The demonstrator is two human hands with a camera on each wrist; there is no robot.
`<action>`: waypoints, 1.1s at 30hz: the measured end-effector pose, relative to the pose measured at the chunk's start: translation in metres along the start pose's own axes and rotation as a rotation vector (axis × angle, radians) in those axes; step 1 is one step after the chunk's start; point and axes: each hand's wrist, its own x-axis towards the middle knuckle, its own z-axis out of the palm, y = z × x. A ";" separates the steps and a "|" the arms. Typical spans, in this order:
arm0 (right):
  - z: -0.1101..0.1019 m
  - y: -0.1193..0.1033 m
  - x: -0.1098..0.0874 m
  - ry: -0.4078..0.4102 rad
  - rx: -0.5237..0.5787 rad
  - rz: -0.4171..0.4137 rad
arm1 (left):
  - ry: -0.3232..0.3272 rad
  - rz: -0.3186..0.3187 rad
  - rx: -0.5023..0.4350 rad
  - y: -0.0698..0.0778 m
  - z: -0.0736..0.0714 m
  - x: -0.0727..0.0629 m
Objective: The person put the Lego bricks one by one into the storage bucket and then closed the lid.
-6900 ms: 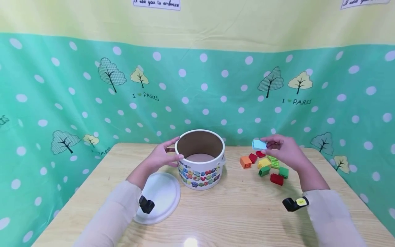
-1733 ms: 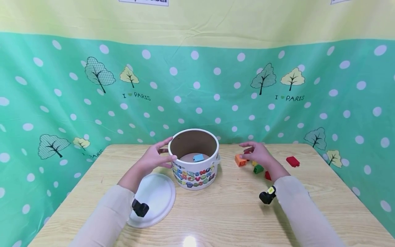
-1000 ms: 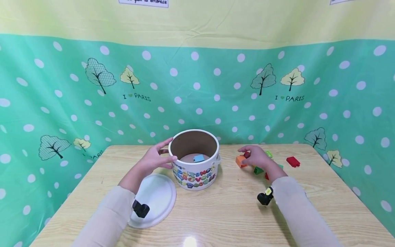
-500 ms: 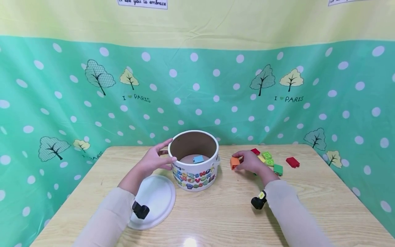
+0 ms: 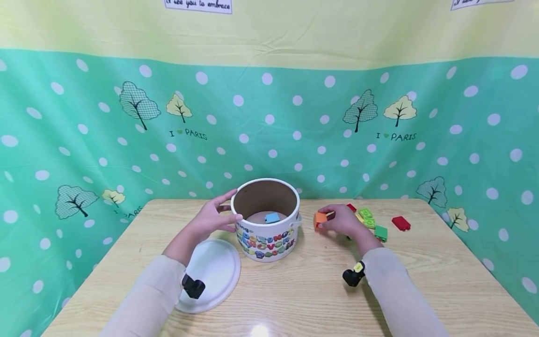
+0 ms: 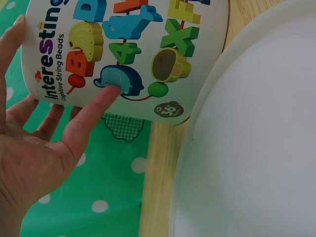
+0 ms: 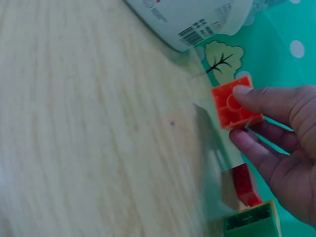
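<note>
My left hand point(image 5: 212, 219) rests against the left side of a white bucket point(image 5: 269, 243) printed with coloured letters. In the left wrist view its thumb lies straight on the printed wall, the other fingers spread behind. Inside the bucket lies a light blue building block point(image 5: 272, 217). To the right of the bucket my right hand point(image 5: 342, 220) pinches an orange building block point(image 5: 320, 219) between thumb and fingers. The right wrist view shows the block's hollow underside turned to the camera, with its shadow apart from it on the table.
Behind the right hand are green blocks point(image 5: 381, 233), lime blocks point(image 5: 367, 215) and a partly hidden red block point(image 5: 351, 207). Another red block point(image 5: 401, 223) lies apart at the right. A round white lid point(image 5: 214, 274) lies under the left forearm. A polka-dot curtain point(image 5: 269, 140) hangs behind the table.
The light blue block, earlier in my right hand, now lies in the bucket. A red block has shifted rightward. My right hand has taken hold of the orange block and moved it slightly left.
</note>
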 end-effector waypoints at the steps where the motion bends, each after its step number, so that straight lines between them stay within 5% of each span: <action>1: -0.001 0.000 0.000 0.008 0.013 -0.002 | -0.003 0.001 0.000 0.000 0.000 0.000; 16: -0.016 -0.022 -0.013 0.083 0.244 -0.001 | -0.005 0.006 0.000 0.001 0.002 -0.002; 33: -0.044 -0.069 -0.020 0.075 0.327 -0.071 | 0.003 0.000 -0.001 0.003 0.002 -0.002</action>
